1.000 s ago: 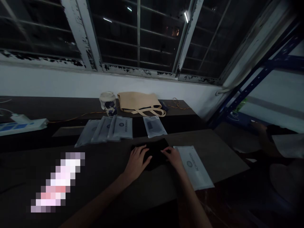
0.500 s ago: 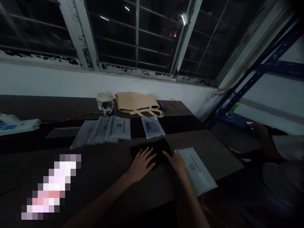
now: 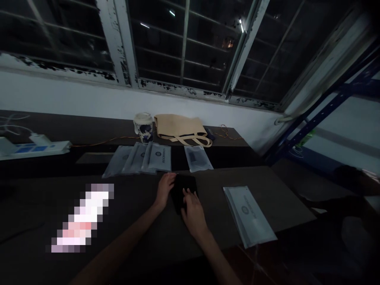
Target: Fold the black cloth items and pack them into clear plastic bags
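A dark, folded black cloth (image 3: 184,183) lies as a narrow rectangle on the table in front of me. At its far left corner, my left hand (image 3: 164,192) has its fingers closed over the edge. My right hand (image 3: 194,213) rests on top of the cloth, fingers stretched out and a little apart. To the right is a frosted zip bag (image 3: 251,217) with printed lettering, apart from both hands. Another frosted bag (image 3: 198,159), with something dark inside, lies just beyond the cloth.
Several frosted bags (image 3: 160,157) overlap at the back left, near a patterned paper cup (image 3: 145,128) and a beige tote bag (image 3: 179,126). A white power strip (image 3: 44,147) lies far left. A blurred pink-white patch (image 3: 86,215) covers the left. Another person (image 3: 356,186) is at far right.
The black cloth has become narrower and more compact. My left hand moved up to its far left corner, and my right hand moved left onto its top. The camera view shifted slightly.
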Tool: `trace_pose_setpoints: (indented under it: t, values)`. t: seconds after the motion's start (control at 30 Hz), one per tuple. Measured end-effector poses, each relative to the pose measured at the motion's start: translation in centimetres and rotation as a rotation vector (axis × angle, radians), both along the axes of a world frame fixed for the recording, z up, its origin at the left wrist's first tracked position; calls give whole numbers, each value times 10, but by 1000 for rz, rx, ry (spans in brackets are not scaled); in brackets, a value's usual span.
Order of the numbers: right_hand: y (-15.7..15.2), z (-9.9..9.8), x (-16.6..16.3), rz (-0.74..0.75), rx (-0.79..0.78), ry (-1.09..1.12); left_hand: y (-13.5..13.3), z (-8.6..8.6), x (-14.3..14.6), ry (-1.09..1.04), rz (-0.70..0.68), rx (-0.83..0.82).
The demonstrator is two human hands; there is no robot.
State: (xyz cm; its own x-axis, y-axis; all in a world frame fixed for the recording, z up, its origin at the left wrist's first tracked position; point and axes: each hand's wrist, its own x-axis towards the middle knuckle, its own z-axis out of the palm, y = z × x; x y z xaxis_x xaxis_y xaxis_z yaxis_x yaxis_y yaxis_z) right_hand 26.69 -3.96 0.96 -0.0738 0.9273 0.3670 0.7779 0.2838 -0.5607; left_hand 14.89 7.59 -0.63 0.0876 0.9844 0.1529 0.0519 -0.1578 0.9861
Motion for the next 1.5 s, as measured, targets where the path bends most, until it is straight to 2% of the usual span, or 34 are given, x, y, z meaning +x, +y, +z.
trace_pose_setpoints:
  t: [0.07,0.13,0.2,0.3,0.37,0.43,0.5,0.57,0.63,0.7,0.77,0.87,1.0,1.13,1.3,1.33,1.4,1.5]
  values:
    - [-2,-8,-2,29,-8,-35,-1,11,-13,23,41,61]
    - [-2,-11,0,61,-12,-46,-6,21,-22,64,7,139]
    - [-3,-10,5,95,-17,-48,-12,23,-27,204,-161,261]
    - [-5,-7,12,155,-56,7,-16,14,-27,524,-410,362]
    - [-7,-7,15,130,-105,136,-15,5,-27,616,-423,328]
    - [-7,-6,17,36,-148,315,-13,0,-28,604,-382,287]
    - [-7,-6,18,-46,-171,480,-9,0,-33,576,-357,259]
    - [-7,-5,18,-59,-182,584,-5,5,-41,552,-370,225]
    - [-6,-5,18,-55,-189,632,-1,10,-52,536,-444,193]
    - [-5,-6,17,-74,-200,652,3,14,-62,514,-575,151]
    - [-5,-7,17,-94,-195,649,5,14,-67,476,-632,123]
    - [-8,-5,16,-1,-179,521,5,9,-64,431,-537,126]
    - [-15,4,14,214,-169,171,4,4,-57,408,-479,143]
    - [-18,11,13,232,-144,-25,7,9,-57,394,-435,167]
    - [-16,13,13,220,-146,-79,-6,27,-45,412,-194,255]
    - [-16,13,13,219,-141,-77,-11,29,-41,448,-190,300]
    - [-19,13,13,224,-131,-57,-21,27,-33,600,-285,417]
    - [-24,10,14,200,-114,23,-28,10,-28,897,-434,535]
